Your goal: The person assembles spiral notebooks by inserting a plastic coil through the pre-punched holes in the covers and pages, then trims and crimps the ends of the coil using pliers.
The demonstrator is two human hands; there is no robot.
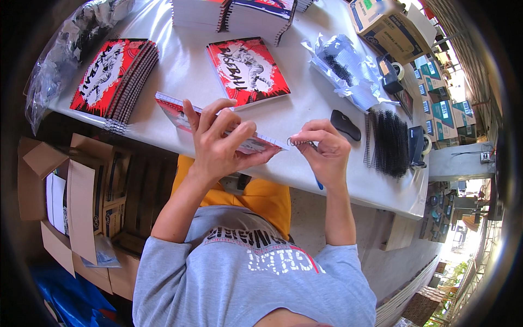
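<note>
My left hand [215, 141] grips a notebook [173, 111] with a red and white cover, holding it tilted up edge-on above the table's near edge. At the notebook's right end, my right hand [327, 155] pinches a thin black spiral coil [295, 142] between thumb and fingers. The coil's tip is at the notebook's corner; whether it passes through the holes is too small to tell. Below the right palm a slim blue end [318, 185] shows, its other part hidden. Just beyond my hands a red baseball-cover notebook stack [248, 71] lies flat.
Spiral-bound notebooks [114, 79] stand stacked at left, with thicker stacks [256, 22] behind. To the right lie many black coils [389, 143], a black pouch-like object [346, 125], crumpled wrapping [346, 71], tape dispensers [418, 147] and a carton [389, 32]. Open cardboard boxes [81, 207] stand lower left.
</note>
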